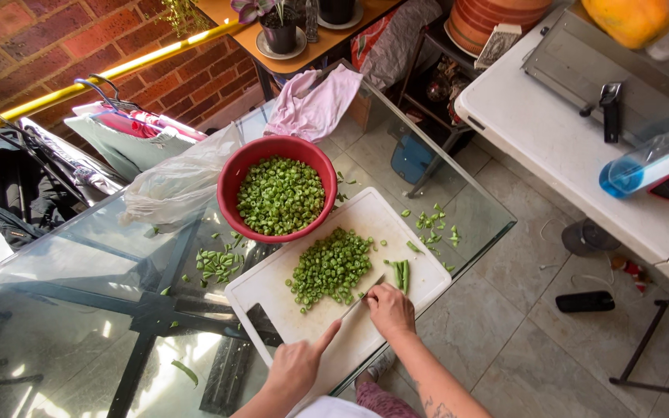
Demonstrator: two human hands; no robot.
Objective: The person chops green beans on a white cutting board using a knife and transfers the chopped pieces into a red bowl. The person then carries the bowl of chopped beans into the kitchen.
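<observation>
A white cutting board (396, 224) lies on the glass table (71, 263) and carries a pile of chopped green beans (331, 267). My left hand (294, 368) grips a knife (361, 298), index finger stretched along it, the blade slanting toward a few whole green beans (401, 274) at the board's right side. My right hand (390, 310) rests beside the blade, fingers curled on the near ends of those beans. A red bowl (230, 182) full of cut bean pieces stands just beyond the board.
Loose bean bits (218, 265) lie scattered on the glass left and right of the board. A clear plastic bag (176, 182) and a pink cloth (315, 104) lie behind the bowl. A white table (551, 139) with a spray bottle (644, 166) stands to the right, over a tiled floor.
</observation>
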